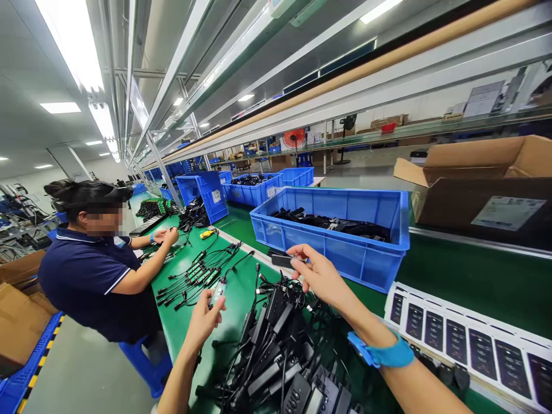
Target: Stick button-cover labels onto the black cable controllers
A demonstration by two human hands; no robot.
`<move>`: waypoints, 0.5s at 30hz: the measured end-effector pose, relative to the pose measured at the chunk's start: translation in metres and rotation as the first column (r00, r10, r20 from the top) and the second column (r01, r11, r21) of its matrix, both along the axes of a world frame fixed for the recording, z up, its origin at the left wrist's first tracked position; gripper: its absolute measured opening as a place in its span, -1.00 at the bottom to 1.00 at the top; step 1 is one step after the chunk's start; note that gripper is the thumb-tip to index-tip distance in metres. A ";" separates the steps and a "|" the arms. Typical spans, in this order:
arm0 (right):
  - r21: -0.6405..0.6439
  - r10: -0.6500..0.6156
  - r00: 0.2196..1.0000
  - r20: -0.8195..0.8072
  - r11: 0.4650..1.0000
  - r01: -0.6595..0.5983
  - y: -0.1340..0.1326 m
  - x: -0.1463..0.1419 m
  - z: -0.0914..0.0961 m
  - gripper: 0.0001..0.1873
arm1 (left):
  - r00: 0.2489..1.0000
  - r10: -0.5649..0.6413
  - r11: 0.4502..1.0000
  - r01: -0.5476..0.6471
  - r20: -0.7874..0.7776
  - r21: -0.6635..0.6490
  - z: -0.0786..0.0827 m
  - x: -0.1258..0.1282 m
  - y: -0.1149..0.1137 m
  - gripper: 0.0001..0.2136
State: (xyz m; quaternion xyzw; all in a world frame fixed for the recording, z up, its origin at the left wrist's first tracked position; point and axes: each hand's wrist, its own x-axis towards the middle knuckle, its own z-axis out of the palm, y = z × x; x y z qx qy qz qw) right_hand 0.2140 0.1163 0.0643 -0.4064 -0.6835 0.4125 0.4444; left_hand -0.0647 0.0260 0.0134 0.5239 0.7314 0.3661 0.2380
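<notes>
My left hand (206, 322) pinches a small grey, board-like piece (218, 292) with a black cable leading off its far end. In my right hand (317, 275), held between thumb and fingers, is a black plastic housing (281, 260), flat and oblong. That hand wears a blue wristband (382, 351) and is in front of the large blue bin. Below and between both hands lies a heap of black cabled adapters (276, 339), their plugs tangled. Left of the heap, several green circuit boards with black cables (200, 270) lie in a row on the green tabletop (181, 330).
A blue bin (330, 247) with black parts stands beyond my right hand. White trays of black panels (457, 342) are at right, below an open carton (483, 190). A co-worker (99, 259) sits at left, handling cables. Metal rails (345, 109) run overhead.
</notes>
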 end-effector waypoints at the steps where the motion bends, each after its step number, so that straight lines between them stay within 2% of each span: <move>1: 0.004 0.040 0.997 -0.072 0.999 -0.040 -0.009 -0.002 0.007 -0.67 | 0.996 -0.044 0.999 0.043 0.076 0.010 0.006 0.009 -0.002 -0.66; 3: 0.028 0.097 0.983 -0.154 0.995 -0.094 -0.023 -0.006 0.016 -0.68 | 0.974 -0.121 0.993 0.115 0.194 0.039 0.017 0.028 -0.007 -0.57; 5: 0.044 0.152 0.974 -0.171 0.988 -0.147 -0.032 -0.010 0.021 -0.73 | 0.898 -0.204 0.979 0.184 0.391 0.089 0.027 0.047 -0.015 -0.53; 6: 0.046 0.183 0.969 -0.168 0.983 -0.177 -0.034 -0.012 0.021 -0.73 | 0.823 -0.244 0.970 0.216 0.513 0.115 0.031 0.056 -0.018 -0.52; 8: 0.045 0.230 0.958 -0.171 0.973 -0.226 -0.036 -0.016 0.020 -0.73 | 0.627 -0.296 0.950 0.270 0.721 0.155 0.036 0.071 -0.025 -0.43; 9: 0.044 0.237 0.955 -0.178 0.971 -0.233 -0.037 -0.018 0.019 -0.73 | 0.551 -0.302 0.943 0.290 0.778 0.161 0.038 0.078 -0.027 -0.36; 10: 0.041 0.234 0.955 -0.184 0.972 -0.230 -0.037 -0.020 0.017 -0.74 | 0.518 -0.304 0.939 0.303 0.800 0.161 0.040 0.083 -0.029 -0.33; 12: 0.031 0.217 0.958 -0.187 0.976 -0.216 -0.037 -0.022 0.014 -0.77 | 0.511 -0.317 0.932 0.323 0.799 0.163 0.042 0.090 -0.031 -0.33; 15: 0.019 0.218 0.961 -0.171 0.976 -0.218 -0.037 -0.025 0.012 -0.80 | 0.543 -0.338 0.923 0.350 0.769 0.158 0.043 0.094 -0.032 -0.42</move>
